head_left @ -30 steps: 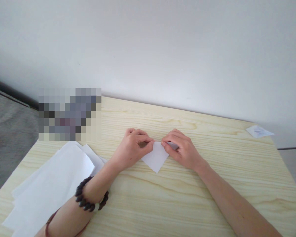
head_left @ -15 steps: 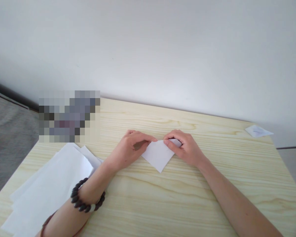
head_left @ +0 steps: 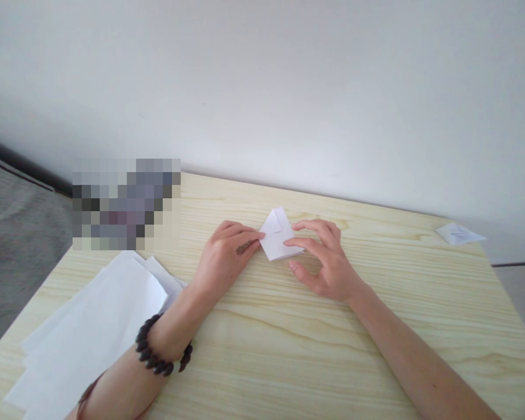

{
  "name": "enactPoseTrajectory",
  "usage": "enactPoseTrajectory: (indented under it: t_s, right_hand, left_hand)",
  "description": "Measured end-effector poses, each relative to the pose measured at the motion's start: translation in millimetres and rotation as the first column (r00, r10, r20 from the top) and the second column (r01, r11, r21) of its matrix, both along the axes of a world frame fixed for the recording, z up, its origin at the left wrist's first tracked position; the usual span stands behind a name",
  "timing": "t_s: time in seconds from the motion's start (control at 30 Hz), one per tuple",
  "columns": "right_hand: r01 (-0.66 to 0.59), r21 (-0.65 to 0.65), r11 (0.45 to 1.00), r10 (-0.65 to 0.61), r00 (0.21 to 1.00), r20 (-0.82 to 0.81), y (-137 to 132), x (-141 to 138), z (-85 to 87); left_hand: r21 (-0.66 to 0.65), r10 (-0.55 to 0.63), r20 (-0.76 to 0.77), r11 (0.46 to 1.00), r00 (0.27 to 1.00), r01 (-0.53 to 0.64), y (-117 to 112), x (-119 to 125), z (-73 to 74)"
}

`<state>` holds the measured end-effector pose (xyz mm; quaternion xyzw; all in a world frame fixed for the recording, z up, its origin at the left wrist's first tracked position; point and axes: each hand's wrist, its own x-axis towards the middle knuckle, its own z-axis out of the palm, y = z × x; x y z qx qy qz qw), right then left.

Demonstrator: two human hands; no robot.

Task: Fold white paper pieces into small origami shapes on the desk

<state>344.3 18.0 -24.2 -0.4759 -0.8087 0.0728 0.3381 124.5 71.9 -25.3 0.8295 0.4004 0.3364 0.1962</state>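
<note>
A small folded piece of white paper [head_left: 279,238] is at the middle of the table, with a triangular flap folded over on its upper left. My left hand [head_left: 228,248] pinches its left corner between thumb and fingers. To the right of the paper, my right hand [head_left: 322,254] has its fingers spread apart. Its index and middle fingertips lie at the paper's right side, while the thumb is just below the lower right edge.
Several white sheets [head_left: 96,332] lie overlapped at the left of the wooden table [head_left: 332,361], partly under my left forearm. A folded white paper piece [head_left: 459,234] lies near the far right corner. A blurred-out object [head_left: 131,204] occupies the back left, and a wall [head_left: 289,93] rises behind.
The folded paper has been turned, its pointed end no longer facing me, and a flap now shows. My right hand has loosened its grip and spread its fingers. My left hand still pinches the paper.
</note>
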Motion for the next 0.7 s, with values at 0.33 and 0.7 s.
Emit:
enactPoseTrajectory:
  t_s: [0.33, 0.7]
  right_hand:
    - [0.115, -0.041, 0.992, -0.115, 0.993, 0.007, 5, 0, -4.5]
    - [0.242, -0.127, 0.962, -0.255, 0.962, -0.100, 8, 0, -5.1]
  left_hand:
    - [0.130, -0.055, -0.167, 0.989, 0.984, 0.077, -5, 4, -0.3]
    - [0.178, -0.112, -0.390, 0.965, 0.914, 0.194, -20, 14, 11.8]
